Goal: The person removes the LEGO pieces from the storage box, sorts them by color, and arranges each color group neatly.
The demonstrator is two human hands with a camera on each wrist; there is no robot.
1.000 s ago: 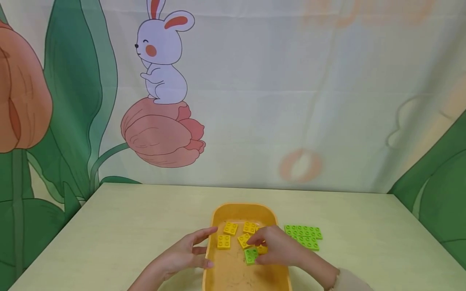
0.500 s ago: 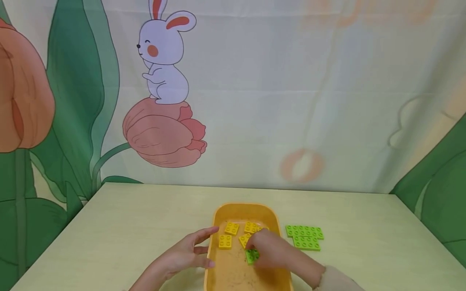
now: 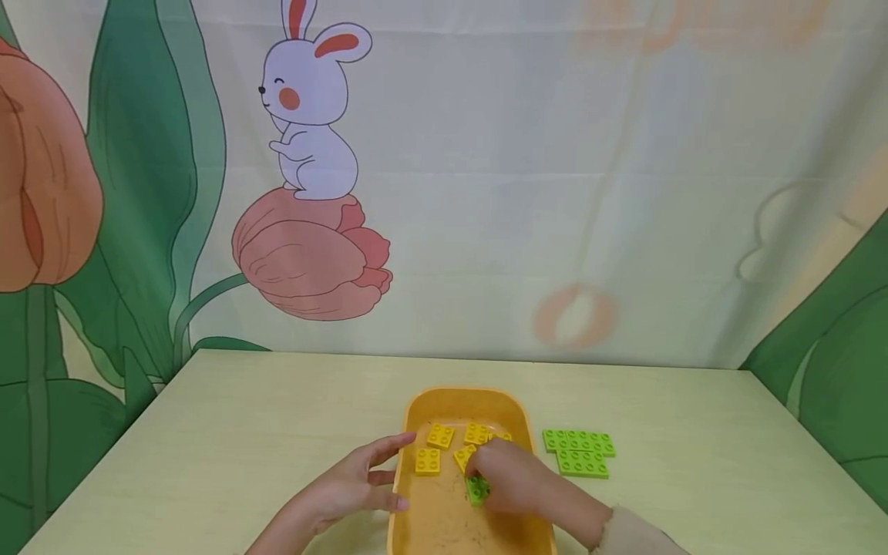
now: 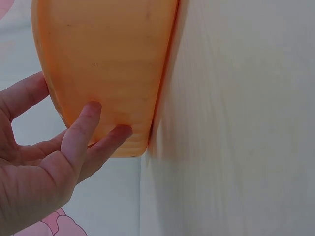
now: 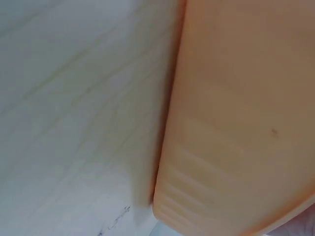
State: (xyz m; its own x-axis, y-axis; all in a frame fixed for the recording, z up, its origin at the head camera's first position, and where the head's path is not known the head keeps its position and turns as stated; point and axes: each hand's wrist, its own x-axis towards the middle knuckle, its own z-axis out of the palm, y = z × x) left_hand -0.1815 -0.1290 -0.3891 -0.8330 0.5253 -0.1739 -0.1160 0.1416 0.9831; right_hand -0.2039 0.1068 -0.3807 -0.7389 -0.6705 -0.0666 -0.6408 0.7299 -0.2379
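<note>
A yellow-orange tray (image 3: 425, 532) stands on the table. My left hand (image 3: 350, 478) is at its left side, and in the left wrist view its fingertips (image 4: 91, 109) touch the outer wall, fingers loosely extended. Inside the tray my right hand (image 3: 512, 478) has curled fingers over a green toy brick (image 3: 475, 491) and grips it; the palm hides part of that brick. Several yellow bricks lie at the tray's far end, among them one (image 3: 428, 462) at the left and one (image 3: 465, 457) right beside the right hand's fingers.
Green bricks (image 3: 579, 442) lie in two touching rows on the table (image 3: 680, 462), just right of the tray. A printed cloth backdrop (image 3: 472, 193) hangs behind the table. The right wrist view is mostly the tray's outer wall (image 5: 221, 123).
My right hand has curled further over the green brick and now covers more of it. The left hand stays at the tray's side.
</note>
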